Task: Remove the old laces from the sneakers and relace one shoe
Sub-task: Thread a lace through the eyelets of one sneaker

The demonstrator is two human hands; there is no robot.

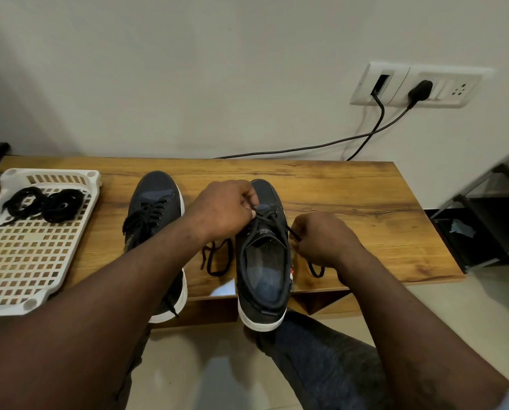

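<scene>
My left hand [223,208] pinches the lace [265,216] over the right shoe [263,255]; right hand [321,241], beside that shoe, grips its end. Yanking unevenly could snag it in an eyelet.

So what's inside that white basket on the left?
Two bundles of black laces lie at the far end of the white basket. The rest is bare lattice with the wooden table showing through; the near corner is hidden by the forearm.

Wooden table [351,184]: white slotted tray [19,261] left, two dark sneakers [155,202] [265,261] centre.
</scene>
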